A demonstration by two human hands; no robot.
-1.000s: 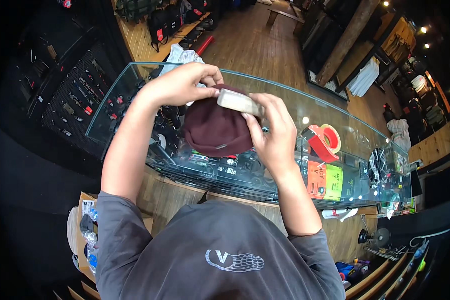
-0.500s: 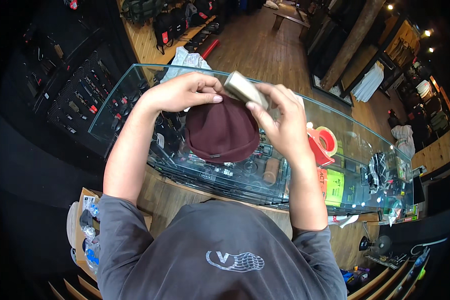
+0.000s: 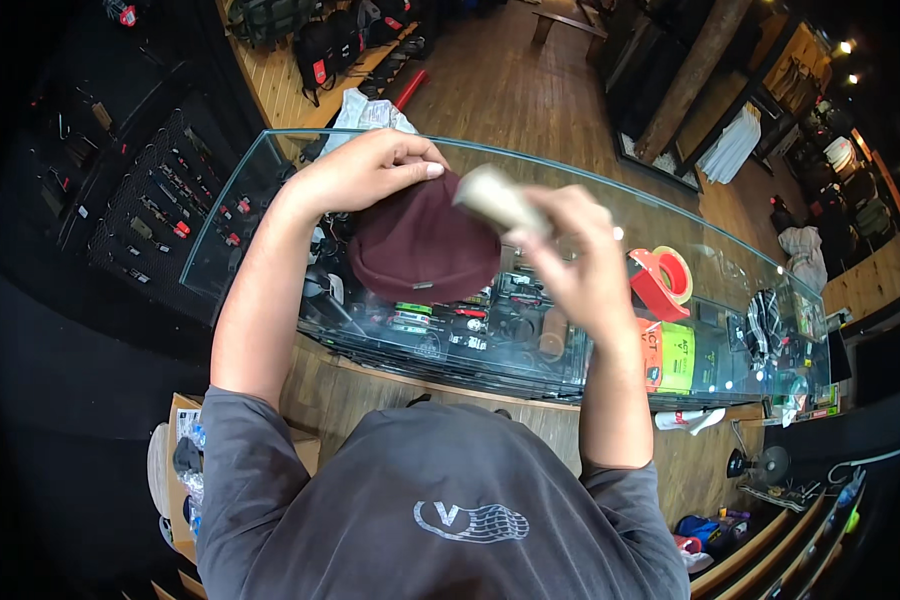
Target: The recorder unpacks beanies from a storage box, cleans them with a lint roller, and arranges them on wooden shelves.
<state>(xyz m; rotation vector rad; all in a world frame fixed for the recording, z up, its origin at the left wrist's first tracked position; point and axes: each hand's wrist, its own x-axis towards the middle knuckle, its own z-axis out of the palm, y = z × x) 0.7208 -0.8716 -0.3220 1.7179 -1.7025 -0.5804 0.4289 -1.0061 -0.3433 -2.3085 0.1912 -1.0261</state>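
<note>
Beanie (image 3: 425, 240) between our left hand (image 3: 378, 165) and right hand (image 3: 582, 262)
The left pinches its top; the right grips a blurred pale block (image 3: 492, 200) just beside it.

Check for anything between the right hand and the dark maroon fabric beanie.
Only the pale beige oblong block in the right hand, at the upper right of the dark maroon fabric beanie; nothing else visible intervenes.

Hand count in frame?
2: the left hand at the top of the maroon cap; the right hand holding a motion-blurred pale block beside it. Some fingers are hidden.
</note>
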